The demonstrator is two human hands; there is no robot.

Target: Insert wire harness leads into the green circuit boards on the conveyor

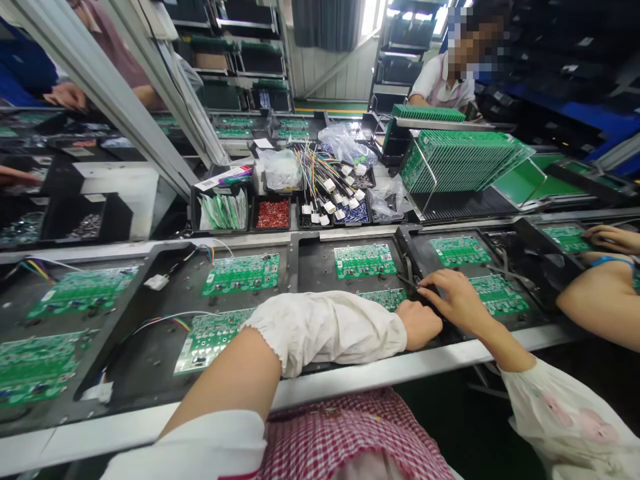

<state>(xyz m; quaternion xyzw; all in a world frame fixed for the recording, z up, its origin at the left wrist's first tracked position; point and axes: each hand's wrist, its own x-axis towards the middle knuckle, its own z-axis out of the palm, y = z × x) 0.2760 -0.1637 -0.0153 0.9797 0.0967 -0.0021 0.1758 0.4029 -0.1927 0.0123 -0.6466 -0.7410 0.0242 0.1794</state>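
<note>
Two hands meet over the same spot on the bench. Left hand, at the end of a white cloth sleeve cover, curled into a loose fist, knuckles down at the near right corner of a dark grey carrier tray. Right hand just beside it, touching or nearly so; fingers spread and flat, fingertips pressing the black divider between this tray and the next one to the right. Whether either hand grips anything: cannot tell, the palms hide it.

Small green printed circuit board lies flat in the tray, mostly covered by the left forearm, only its top edge showing just left of the fist. Second green board sits behind it in the same tray, fully visible.

Neighbouring tray on the right holds two more green boards. A co-worker's bare forearm reaches in from the right edge, well apart from the two hands.

Behind the trays: black bin of red components, bundle of multicoloured wires with white plugs, upright rack of green boards. Further trays to the left carry boards with wire leads attached.
</note>
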